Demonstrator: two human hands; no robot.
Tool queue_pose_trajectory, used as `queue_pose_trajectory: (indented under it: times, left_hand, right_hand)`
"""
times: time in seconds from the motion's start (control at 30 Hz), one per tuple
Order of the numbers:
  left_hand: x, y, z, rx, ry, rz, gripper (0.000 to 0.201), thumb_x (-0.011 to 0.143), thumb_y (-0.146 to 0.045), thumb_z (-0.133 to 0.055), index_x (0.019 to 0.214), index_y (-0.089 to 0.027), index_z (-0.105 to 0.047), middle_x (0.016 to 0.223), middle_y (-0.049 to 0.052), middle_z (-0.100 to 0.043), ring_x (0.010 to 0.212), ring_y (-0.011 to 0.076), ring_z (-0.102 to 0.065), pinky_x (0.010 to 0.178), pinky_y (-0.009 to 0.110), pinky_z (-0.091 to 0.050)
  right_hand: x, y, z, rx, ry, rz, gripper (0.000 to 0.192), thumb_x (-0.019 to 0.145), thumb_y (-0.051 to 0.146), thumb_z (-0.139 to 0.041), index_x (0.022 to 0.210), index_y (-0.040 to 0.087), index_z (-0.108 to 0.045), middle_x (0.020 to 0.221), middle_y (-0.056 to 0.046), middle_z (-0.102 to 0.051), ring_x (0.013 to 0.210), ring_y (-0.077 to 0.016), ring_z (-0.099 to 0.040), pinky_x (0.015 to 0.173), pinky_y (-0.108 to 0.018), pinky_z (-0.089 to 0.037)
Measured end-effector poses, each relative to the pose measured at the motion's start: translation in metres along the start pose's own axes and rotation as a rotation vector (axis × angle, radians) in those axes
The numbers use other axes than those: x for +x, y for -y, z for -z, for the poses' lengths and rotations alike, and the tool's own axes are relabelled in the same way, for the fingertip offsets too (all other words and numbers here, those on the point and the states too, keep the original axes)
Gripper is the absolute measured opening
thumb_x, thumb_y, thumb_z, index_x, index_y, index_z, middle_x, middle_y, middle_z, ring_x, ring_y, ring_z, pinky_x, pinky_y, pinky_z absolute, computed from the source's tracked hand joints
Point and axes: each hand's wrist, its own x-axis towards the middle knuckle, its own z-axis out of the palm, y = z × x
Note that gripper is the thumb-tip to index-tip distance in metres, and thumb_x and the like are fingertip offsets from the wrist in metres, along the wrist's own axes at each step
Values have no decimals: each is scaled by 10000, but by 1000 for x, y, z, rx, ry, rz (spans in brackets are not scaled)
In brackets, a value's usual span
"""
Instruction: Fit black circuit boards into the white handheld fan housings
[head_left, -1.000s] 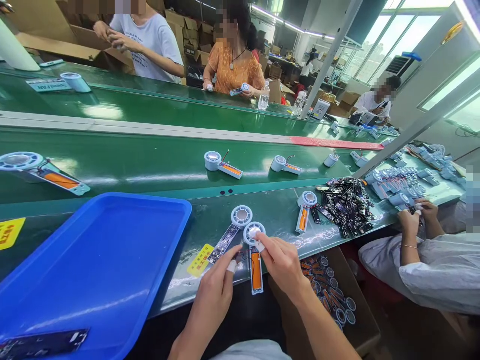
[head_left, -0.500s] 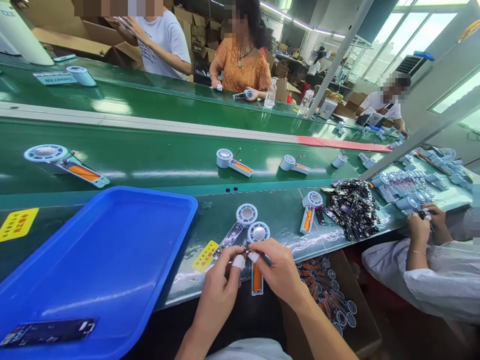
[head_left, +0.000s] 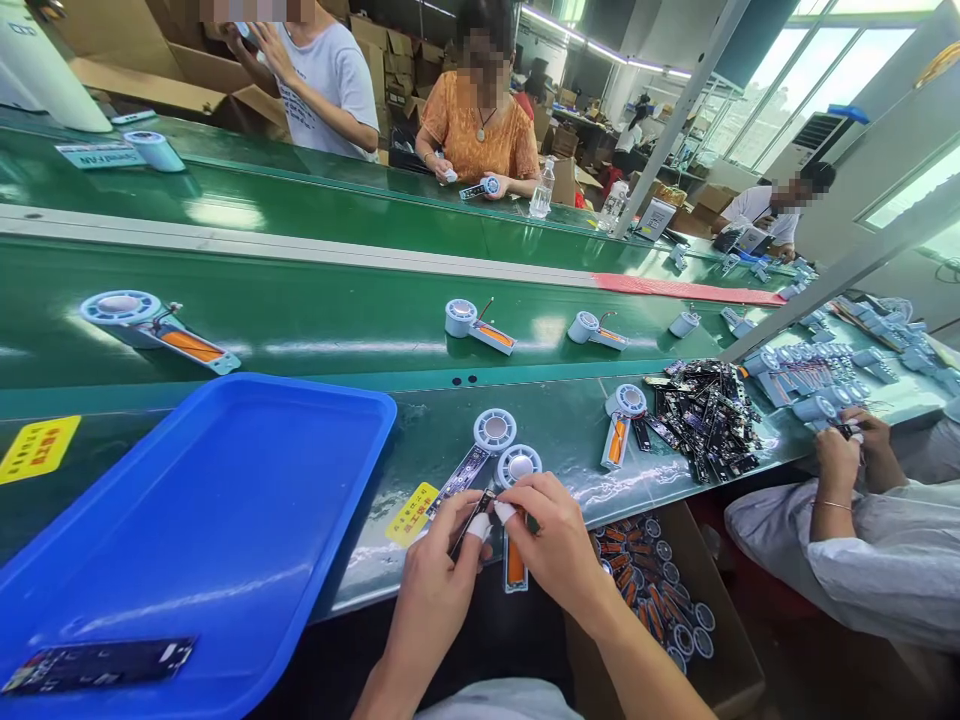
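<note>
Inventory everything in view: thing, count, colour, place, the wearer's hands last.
Bench: 1, green, full width
Tray: 1, blue, front left
Board in tray: 1, black, lower left
Circuit board pile: many, mostly black, right of centre
Labels: 2, yellow, either side of tray
Handheld fans: 3, light blue, by the hands and pile
Fan row: at least 5, light blue, mid-bench
Fan cluster: many, light blue, far right
Carton of fans: 1, brown, below bench
Bottles: 2, clear, far side
Co-workers: at least 4, white or orange tops, opposite and right
Stacked cartons: many, brown, background
Held circuit board: 1, black, between the hands
Left hand: 1, white-capped thumb, gripping that board
Right hand: 1, white-capped thumb, at its upper end
</note>
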Motion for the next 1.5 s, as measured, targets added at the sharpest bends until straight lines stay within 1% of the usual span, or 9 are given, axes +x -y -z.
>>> queue_pose_trajectory:
  times: [0.2,0.33,0.57,0.67,0.8,0.9,1.13,1.37,1.5]
  left_hand:
    - [-1,-2,-1,4,-4,-10,334,882,-363,-509,1152,-226,-649,1139,77,-730,864,216,-742,688,324,-617]
    - [-3,-7,-2,-88,-14,43,355,858,-400,-548,1129,-199,-656,1093,84,-743,791,197,-735,664,315,-623]
    - [-2,-12,-6,-337,-22,140,389,810,-399,-628,1105,-146,-637,914,77,-770,616,158,-681,594,309,-611]
    - [-5,-7,-11,-239,-71,78,363,835,-392,-611,1107,-162,-677,979,89,-781,684,189,-719,632,338,-628]
    - [-9,3,-10,24,-165,-143,306,867,-351,-577,1080,-217,-751,1138,85,-775,1050,267,-730,941,435,-593]
    - [-7,5,-2,85,-110,-197,311,888,-340,-562,1100,-234,-763,1145,70,-779,1074,264,-726,991,439,-570]
    - [4,-1,18,38,99,-96,328,889,-350,-557,1102,-223,-771,1112,71,-786,960,242,-747,849,366,-623]
    - [7,-3,18,101,123,-134,320,889,-345,-537,1081,-209,-755,1050,70,-791,934,233,-746,899,364,-594]
    - [3,-6,17,128,105,-108,360,886,-328,-494,1171,-219,-685,1146,81,-771,1046,247,-735,901,355,-584]
  right_hand:
    - [5,4,5,70,18,-72,181,879,75,-584,883,217,-697,851,-26,-696,805,-177,-634,710,-277,-518]
    - [-2,3,-3,-103,-25,17,193,913,86,-549,927,214,-693,907,-65,-694,840,-208,-628,748,-323,-530]
    - [-8,3,-14,-92,-107,53,209,966,117,-475,948,213,-659,888,-63,-679,819,-191,-644,731,-299,-544]
    - [-9,4,-15,-205,-113,93,215,977,122,-451,951,197,-651,889,-80,-670,788,-201,-636,695,-311,-537]
    - [-8,2,-13,-319,-54,157,234,993,130,-429,937,189,-648,886,-92,-665,761,-212,-621,677,-331,-533]
    - [-3,-3,-5,-236,22,204,228,1007,141,-432,966,185,-652,922,-91,-674,822,-213,-638,733,-330,-548]
    - [11,-16,16,23,238,141,236,995,136,-496,1139,202,-671,1030,-74,-680,950,-196,-642,838,-311,-538]
    - [8,-17,6,57,136,141,192,989,169,-528,1005,191,-717,915,-72,-688,865,-206,-615,773,-326,-514]
    - [9,-16,28,188,196,71,197,987,158,-542,1091,201,-704,1029,-75,-697,964,-197,-644,856,-324,-524]
